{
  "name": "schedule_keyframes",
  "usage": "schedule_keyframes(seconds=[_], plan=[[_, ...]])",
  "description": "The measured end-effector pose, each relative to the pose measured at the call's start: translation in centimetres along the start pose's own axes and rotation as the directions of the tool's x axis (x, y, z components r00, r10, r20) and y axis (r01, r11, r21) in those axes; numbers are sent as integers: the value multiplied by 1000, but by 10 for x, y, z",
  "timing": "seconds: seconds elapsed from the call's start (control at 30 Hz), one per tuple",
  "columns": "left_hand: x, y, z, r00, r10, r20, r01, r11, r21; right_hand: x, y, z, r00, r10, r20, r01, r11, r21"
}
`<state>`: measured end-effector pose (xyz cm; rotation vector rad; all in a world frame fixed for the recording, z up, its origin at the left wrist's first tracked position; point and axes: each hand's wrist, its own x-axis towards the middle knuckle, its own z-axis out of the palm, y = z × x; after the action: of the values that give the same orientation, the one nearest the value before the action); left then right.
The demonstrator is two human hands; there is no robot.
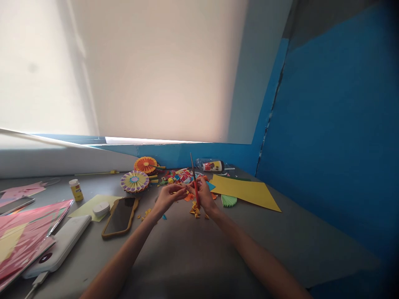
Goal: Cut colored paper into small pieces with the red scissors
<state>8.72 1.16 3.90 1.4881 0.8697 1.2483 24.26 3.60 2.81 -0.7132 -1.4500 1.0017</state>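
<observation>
Scissors (196, 191) sit in the right hand's (204, 194) grip; the left hand's (170, 197) I can't tell. Yellow paper (246, 193) lies near the counter's (183, 249) right edge.

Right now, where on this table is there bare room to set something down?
Bare table shows between left forearm and right forearm, and right of the latter, nearer than the yellow sheet. Crowded: far middle, paper scraps; left, phone and power bank.

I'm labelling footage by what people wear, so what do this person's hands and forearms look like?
The left hand and right hand are ungloved. The left forearm and right forearm show no sleeve, watch or bracelet. Rings are too small to tell.
</observation>
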Motion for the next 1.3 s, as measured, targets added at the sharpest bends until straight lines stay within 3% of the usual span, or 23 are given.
schedule_keyframes(seconds=[0.17,0.33,0.5,0.7,0.97,1.3], plan=[[3,-7,-3,996,-49,77,49,999,0,0,1,2,999,45,-26,-44,998,47],[-3,4,-3,996,-18,93,13,999,52,0,-1,2,998,60,-13,-59,997,52],[1,6,-10,1000,-5,-15,4,999,-52,2,-13,-3,994,110,5,-110,994,-2],[7,5,-27,990,12,-144,-39,981,-190,-1,-11,-1,963,197,181,-187,980,-72],[0,13,-17,999,46,6,-46,999,13,-2,-13,3,998,-60,9,59,992,113],[-2,9,-10,999,37,7,-37,998,-50,-13,-21,11,981,-191,-30,190,981,-41]])
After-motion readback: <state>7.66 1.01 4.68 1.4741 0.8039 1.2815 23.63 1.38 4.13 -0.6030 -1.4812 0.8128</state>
